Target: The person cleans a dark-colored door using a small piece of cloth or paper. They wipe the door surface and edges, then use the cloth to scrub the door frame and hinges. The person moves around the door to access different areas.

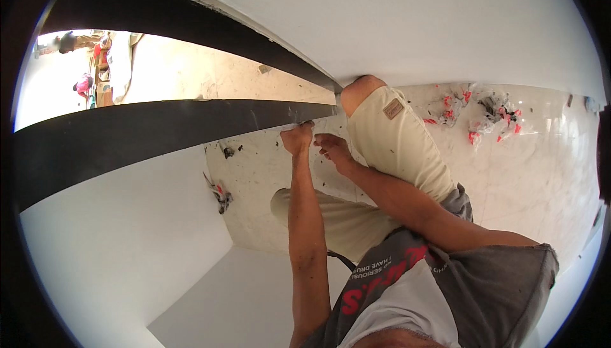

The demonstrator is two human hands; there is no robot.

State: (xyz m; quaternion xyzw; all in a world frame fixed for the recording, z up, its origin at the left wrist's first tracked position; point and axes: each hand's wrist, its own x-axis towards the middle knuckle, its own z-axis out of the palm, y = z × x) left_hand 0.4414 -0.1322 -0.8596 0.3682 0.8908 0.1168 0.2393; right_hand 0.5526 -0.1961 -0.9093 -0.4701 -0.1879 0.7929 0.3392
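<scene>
My left hand (298,139) is against the lower edge of a dark frame member (176,121) beside a bright opening. Its fingers are curled, and the frame edge partly hides the fingertips. A bit of clear film (281,128) seems to lie by that hand, though too small to be sure. Close to its right, my right hand (335,150) hovers apart from the frame, fingers loosely bent and spread, with nothing visible in them. Under both hands is a pale, smudged floor (258,171). My bent knee (365,91) is beside the frame's far end.
Crumpled clear plastic with red bits (496,114) lies on the floor at right. Another small scrap (222,197) sits by the left white wall (143,224). A second white wall (429,23) rises ahead. Through the opening, a person (83,84) shows near wooden shelving (103,78).
</scene>
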